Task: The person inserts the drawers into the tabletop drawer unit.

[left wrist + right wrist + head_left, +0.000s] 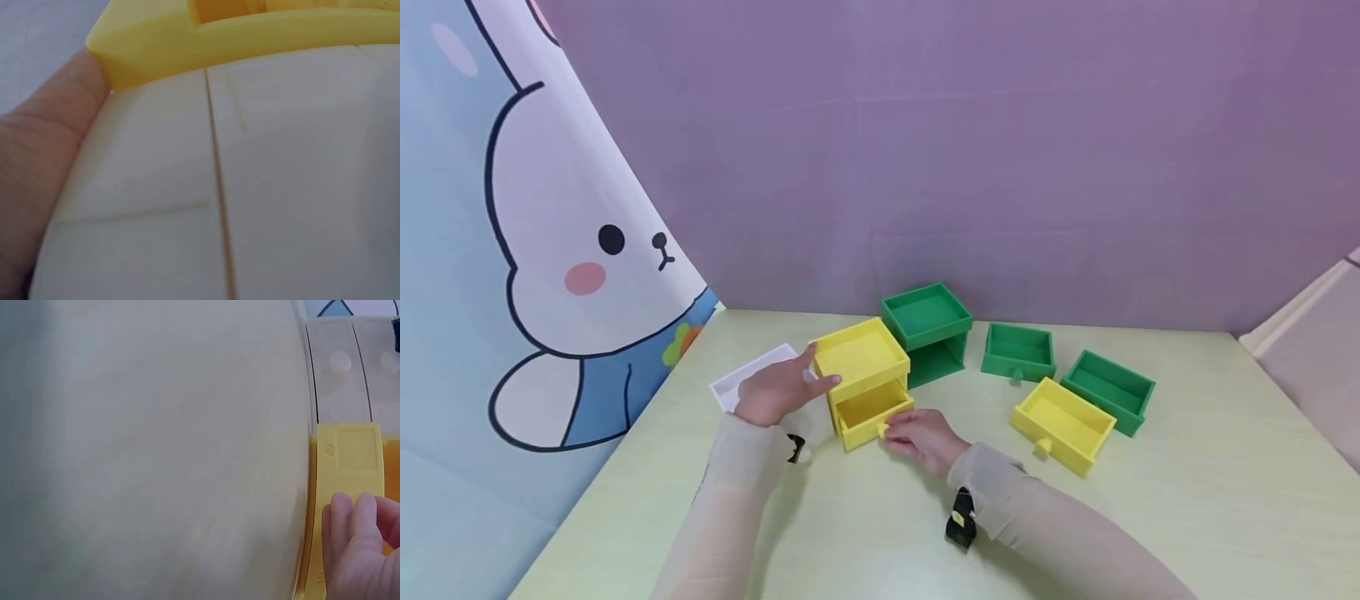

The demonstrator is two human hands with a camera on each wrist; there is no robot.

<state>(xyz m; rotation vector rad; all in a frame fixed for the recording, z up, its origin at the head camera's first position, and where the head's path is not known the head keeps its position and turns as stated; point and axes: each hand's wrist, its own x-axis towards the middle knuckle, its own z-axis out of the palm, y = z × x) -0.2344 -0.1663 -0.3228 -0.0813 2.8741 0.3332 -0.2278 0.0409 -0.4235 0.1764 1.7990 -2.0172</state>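
A small yellow drawer cabinet (861, 354) with a tray-like top stands on the table. Its lower yellow drawer (857, 429) sticks partly out, and the space above it has no drawer. My right hand (925, 442) pinches the knob (882, 430) of this drawer; in the right wrist view the fingers (340, 519) overlap the drawer front. My left hand (775, 387) lies over a white drawer cabinet (741, 379) beside the yellow one. Its thumb and one straight finger touch the yellow cabinet's edge; the other fingers are hidden. White knobs (340, 362) show on the white cabinet's front.
A green cabinet (928, 317) with an open front stands behind the yellow one, to its right. Further right on the table (1210, 467) lie two green drawers (1018, 352), (1108, 389) and a loose yellow drawer (1063, 421). A purple cloth (970, 167) hangs behind.
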